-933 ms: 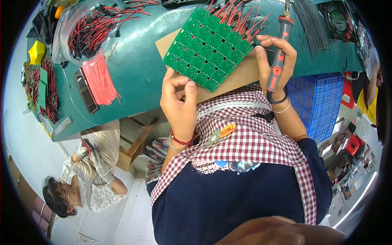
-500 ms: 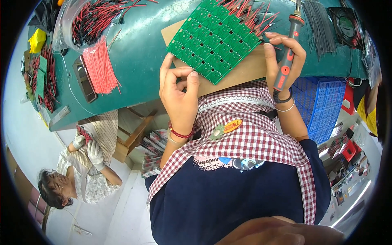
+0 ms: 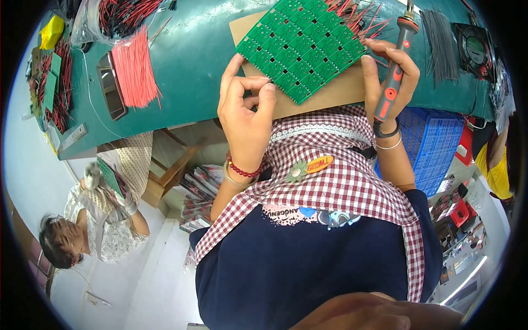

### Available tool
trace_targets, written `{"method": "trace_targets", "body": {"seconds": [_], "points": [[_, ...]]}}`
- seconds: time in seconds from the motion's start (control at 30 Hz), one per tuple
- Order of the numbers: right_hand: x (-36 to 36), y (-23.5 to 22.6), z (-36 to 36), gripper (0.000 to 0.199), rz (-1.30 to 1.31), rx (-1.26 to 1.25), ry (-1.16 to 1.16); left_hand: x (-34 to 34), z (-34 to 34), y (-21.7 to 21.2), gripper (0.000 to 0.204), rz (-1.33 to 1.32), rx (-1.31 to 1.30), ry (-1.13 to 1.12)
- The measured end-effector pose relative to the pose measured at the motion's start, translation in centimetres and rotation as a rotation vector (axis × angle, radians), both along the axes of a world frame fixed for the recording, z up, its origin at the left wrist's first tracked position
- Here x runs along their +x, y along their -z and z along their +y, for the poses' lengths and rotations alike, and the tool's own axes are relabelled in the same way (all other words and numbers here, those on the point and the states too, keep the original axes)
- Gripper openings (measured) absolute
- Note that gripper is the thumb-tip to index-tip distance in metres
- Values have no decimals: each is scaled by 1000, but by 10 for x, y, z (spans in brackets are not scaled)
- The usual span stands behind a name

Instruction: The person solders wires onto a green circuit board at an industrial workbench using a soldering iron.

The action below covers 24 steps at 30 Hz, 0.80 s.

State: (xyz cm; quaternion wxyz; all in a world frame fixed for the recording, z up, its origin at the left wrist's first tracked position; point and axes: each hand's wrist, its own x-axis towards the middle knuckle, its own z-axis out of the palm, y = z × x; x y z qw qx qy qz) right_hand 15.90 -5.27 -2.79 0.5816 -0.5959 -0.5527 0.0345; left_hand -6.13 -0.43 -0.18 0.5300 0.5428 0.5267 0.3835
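Note:
A square green circuit board panel (image 3: 301, 50) lies tilted over a brown cardboard sheet (image 3: 344, 91) at the table's near edge. My left hand (image 3: 245, 107) grips the panel's left and lower-left edge, its index finger at the left corner and its thumb near the lower edge. In my right hand (image 3: 393, 80) is a grey and red soldering iron (image 3: 391, 91), its tip pointing up and away from the panel. The thumb and index finger of that same hand are at the panel's right corner. Red and black wires (image 3: 357, 22) stick out beyond the panel's far right edge.
On the left of the green table (image 3: 192, 66) lie pink-red wires (image 3: 135, 74), a phone (image 3: 111, 88) and a bag of red-black wires (image 3: 124, 19). Black wires (image 3: 440, 44) and a fan (image 3: 474, 49) are at right. A blue crate (image 3: 429, 146) stands below. A gloved co-worker (image 3: 104, 220) handles a board.
The panel and my hands appear slightly farther right in the picture, with the grips unchanged. At lower left, the co-worker's hands have moved apart, and a green board face now shows there.

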Motion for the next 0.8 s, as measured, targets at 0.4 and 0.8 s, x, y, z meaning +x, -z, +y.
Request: {"method": "trace_targets", "body": {"seconds": [0.4,0.8], "points": [[-17,-7,-13,46,-138,-56,-148,-11,20,7,7,-121,30,-20],[-19,-22,23,38,-478,-8,-411,-23,15,1,12,-232,181,-289]]}}
